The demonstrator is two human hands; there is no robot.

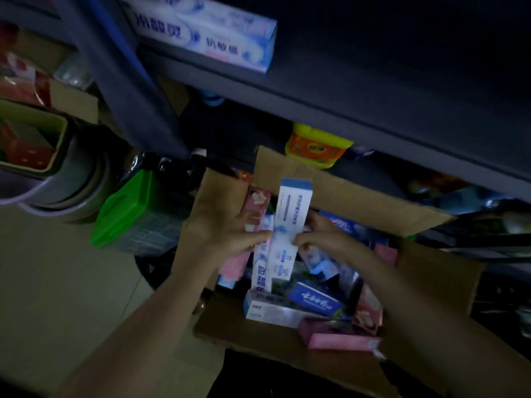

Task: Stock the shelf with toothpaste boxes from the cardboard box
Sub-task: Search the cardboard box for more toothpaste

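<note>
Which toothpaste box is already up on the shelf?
The white and blue toothpaste box at the top left, lying flat on the dark shelf. All the others are down in the cardboard box or held in the hands.

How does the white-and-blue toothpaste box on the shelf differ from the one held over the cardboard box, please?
The shelf box lies flat on the shelf, untouched; the held box stands on end, gripped by the left hand and right hand above the cardboard box. Both are long, white and blue.

Upright white-blue toothpaste boxes (283,239) above cardboard box (344,193)
</note>
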